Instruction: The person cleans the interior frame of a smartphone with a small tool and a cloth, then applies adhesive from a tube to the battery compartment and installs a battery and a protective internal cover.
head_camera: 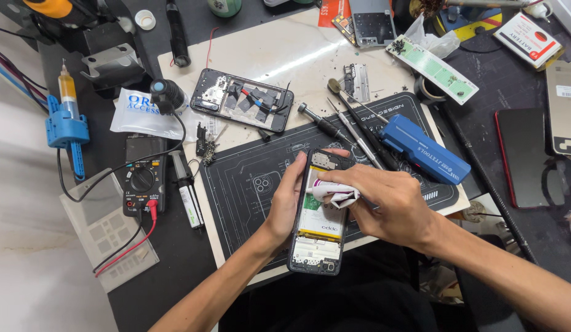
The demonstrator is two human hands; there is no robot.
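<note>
Cluttered black workbench [168, 289] with a dark printed repair mat [248, 184]; near its middle, the left hand [288, 200] grips an opened black smartphone with exposed battery [319, 237] while the right hand [390, 203] pinches a crumpled white cloth [334, 193] against it.

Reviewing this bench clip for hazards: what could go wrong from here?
1. The right hand presses a white cloth into the opened phone; lint or rubbing might disturb the exposed parts near the battery.
2. The left hand holds the phone only along one edge above the mat, so it could slip.
3. Screwdrivers lie close to the hands and could be knocked.
</note>
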